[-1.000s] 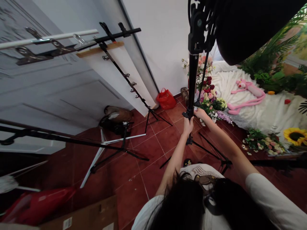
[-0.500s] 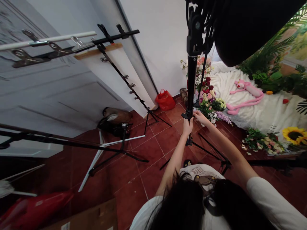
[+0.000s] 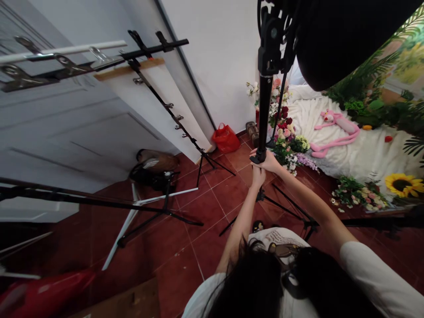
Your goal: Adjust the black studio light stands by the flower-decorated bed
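Note:
A black light stand (image 3: 265,101) rises in front of me, with a large black lamp head or softbox (image 3: 341,39) above it at the top right. My left hand (image 3: 259,176) is closed around the pole just under a black locking collar (image 3: 260,157). Right above it, my right hand (image 3: 270,162) wraps the stand at the collar, its fingers reaching round to the far side, partly hidden by the pole. The stand's lower legs (image 3: 286,210) spread over the floor below my arms.
To the left stand a backdrop stand (image 3: 165,106) with clips and a white sheet (image 3: 145,97). A red bag (image 3: 226,138) sits by the wall. On the right are artificial flowers (image 3: 283,132), a pink plush toy (image 3: 341,128) on white cloth and a sunflower (image 3: 401,184).
My right hand has moved from beside the pole to around it at the collar. My left hand keeps its grip just below. The view has shifted slightly.

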A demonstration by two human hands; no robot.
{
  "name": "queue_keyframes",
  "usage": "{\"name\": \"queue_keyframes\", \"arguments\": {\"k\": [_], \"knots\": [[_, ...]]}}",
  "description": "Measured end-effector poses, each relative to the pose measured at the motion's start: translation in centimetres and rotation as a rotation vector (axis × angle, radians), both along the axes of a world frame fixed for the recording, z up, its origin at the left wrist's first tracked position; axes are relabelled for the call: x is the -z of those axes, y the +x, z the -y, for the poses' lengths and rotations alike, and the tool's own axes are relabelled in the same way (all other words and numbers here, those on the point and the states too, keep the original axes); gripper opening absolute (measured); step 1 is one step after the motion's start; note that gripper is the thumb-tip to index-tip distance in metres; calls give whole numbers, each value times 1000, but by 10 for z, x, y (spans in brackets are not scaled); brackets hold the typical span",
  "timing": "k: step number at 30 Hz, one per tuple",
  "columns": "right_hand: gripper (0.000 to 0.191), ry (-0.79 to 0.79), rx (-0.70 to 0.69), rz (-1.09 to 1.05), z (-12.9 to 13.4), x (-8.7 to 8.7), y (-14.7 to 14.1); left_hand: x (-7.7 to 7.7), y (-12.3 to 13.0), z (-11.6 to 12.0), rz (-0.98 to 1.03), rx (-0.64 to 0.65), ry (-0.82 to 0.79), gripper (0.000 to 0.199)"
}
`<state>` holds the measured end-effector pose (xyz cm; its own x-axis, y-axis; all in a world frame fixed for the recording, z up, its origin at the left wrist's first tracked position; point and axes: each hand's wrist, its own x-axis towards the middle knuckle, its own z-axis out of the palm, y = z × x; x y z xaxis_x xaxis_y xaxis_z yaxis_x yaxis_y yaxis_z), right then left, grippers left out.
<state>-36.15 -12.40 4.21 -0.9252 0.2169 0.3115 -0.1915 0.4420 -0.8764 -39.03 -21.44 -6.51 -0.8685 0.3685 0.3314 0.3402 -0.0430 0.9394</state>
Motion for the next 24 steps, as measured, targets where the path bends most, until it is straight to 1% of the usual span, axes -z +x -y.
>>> {"name": "queue_keyframes", "arguments": {"k": [2,4,6,9,11,13,15,18,19,21,22,24], "knots": [[36,16,157,8,12,2,1,-1,0,2,4,25,18,38],[34,17,316,4,22,3,2,-5,0,6,10,60,33,39],[33,-7,391,-16,28,1,2,-12,0,12,20,86,44,42],[37,-62,374,-44,31,-7,-3,-28,1,21,32,90,59,49],[47,-80,334,-85,28,-19,-7,-42,1,23,37,92,77,53],[61,-72,279,-156,23,-36,-10,-57,0,20,38,102,102,58],[74,-26,210,-221,18,-59,-12,-71,-4,12,35,96,129,64],[84,67,139,-249,14,-90,-13,-89,-12,-2,65,100,171,75],[86,89,132,-246,15,-97,-12,-93,-15,-6,86,129,174,79],[86,125,142,-233,16,-106,-10,-97,-18,-11,126,200,162,83],[86,143,151,-223,16,-107,-8,-98,-19,-13,138,222,152,85],[85,182,161,-205,14,-106,-2,-97,-20,-14,148,222,142,87]]}}
